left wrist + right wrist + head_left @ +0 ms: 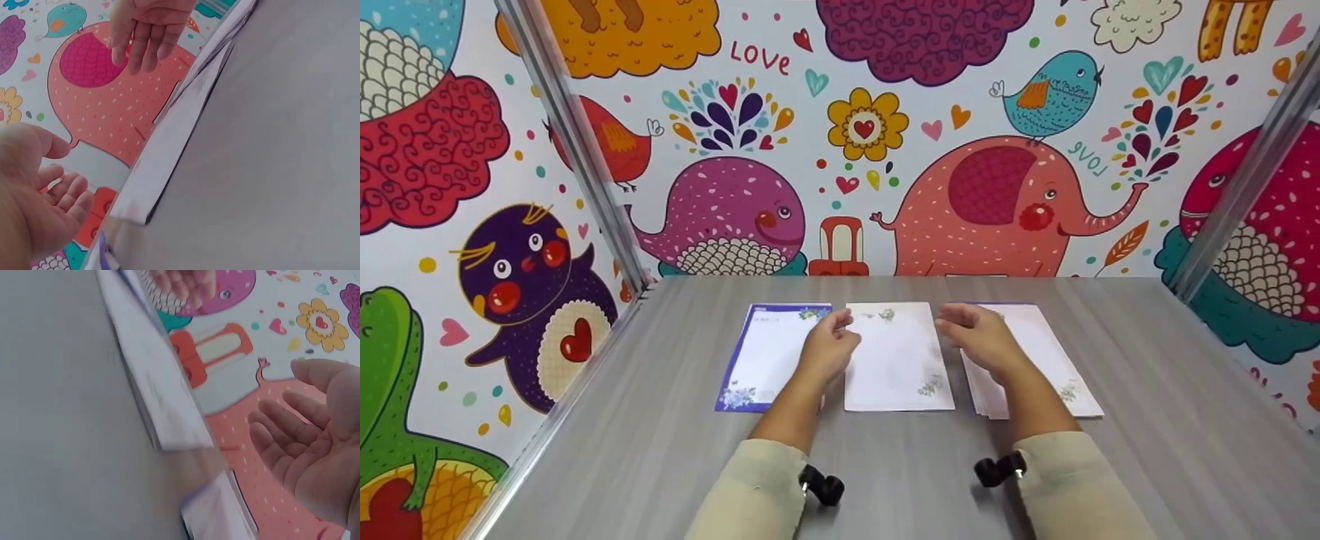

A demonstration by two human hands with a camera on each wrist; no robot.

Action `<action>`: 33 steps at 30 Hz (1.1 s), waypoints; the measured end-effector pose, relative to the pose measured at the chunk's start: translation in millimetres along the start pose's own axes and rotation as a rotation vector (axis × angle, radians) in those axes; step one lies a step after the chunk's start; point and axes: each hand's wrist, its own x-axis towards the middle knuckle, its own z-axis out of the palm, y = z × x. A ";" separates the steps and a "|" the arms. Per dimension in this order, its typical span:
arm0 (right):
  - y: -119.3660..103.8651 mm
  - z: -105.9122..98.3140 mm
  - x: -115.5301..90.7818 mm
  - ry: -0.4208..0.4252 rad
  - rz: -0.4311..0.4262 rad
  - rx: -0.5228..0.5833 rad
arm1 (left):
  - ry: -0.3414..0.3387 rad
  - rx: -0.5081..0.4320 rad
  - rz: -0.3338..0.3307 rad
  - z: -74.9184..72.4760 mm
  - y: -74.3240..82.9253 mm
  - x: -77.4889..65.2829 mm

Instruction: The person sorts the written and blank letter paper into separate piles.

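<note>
Three piles of decorated paper lie side by side on the table. My left hand (826, 351) hovers between the blue-bordered floral sheets (780, 352) and the middle white sheets (894, 360), fingers loosely bent and holding nothing. Over the inner edge of the right-hand sheets (1039, 360) is my right hand (984, 341), also with nothing in it. In the left wrist view, the left hand (42, 197) is raised above the table with its palm showing. The right wrist view has the right hand (315, 444) with fingers relaxed and apart from the paper.
A grey wood-grain table (645, 450) carries the paper. Printed cartoon walls (855, 150) enclose it at the back and sides, with metal posts (577, 142) at the corners. A black wrist device (821, 486) sits at each sleeve cuff.
</note>
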 end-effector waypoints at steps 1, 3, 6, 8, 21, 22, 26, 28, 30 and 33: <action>-1.1 3.7 0.9 0.000 -0.008 -0.001 | 0.000 0.004 0.004 -3.6 -1.8 0.3; -1.7 8.9 1.6 -0.001 -0.015 -0.021 | -0.005 0.019 0.011 -7.8 -4.7 0.8; 1.1 11.4 1.8 0.005 -0.011 -0.065 | -0.034 0.023 -0.003 -8.7 -6.8 1.5; 4.2 12.0 1.7 0.005 -0.005 -0.092 | -0.050 0.026 -0.007 -8.2 -7.7 1.2; 21.2 14.4 0.5 -0.213 0.022 -0.203 | -0.223 0.130 -0.082 -9.0 -17.2 -1.1; 21.4 14.7 0.2 -0.223 0.019 -0.217 | -0.232 0.154 -0.085 -9.2 -17.7 -1.8; 21.7 16.7 -1.4 -0.249 0.011 -0.299 | -0.285 0.247 -0.081 -10.6 -17.9 -5.3; 20.9 17.4 -2.8 -0.274 -0.001 -0.352 | -0.341 0.333 -0.046 -11.1 -17.6 -6.8; 19.7 17.7 -4.3 -0.303 -0.018 -0.410 | -0.397 0.429 0.004 -11.3 -16.6 -8.5; 18.1 18.5 -6.2 -0.342 -0.040 -0.488 | -0.458 0.556 0.058 -11.0 -14.3 -11.0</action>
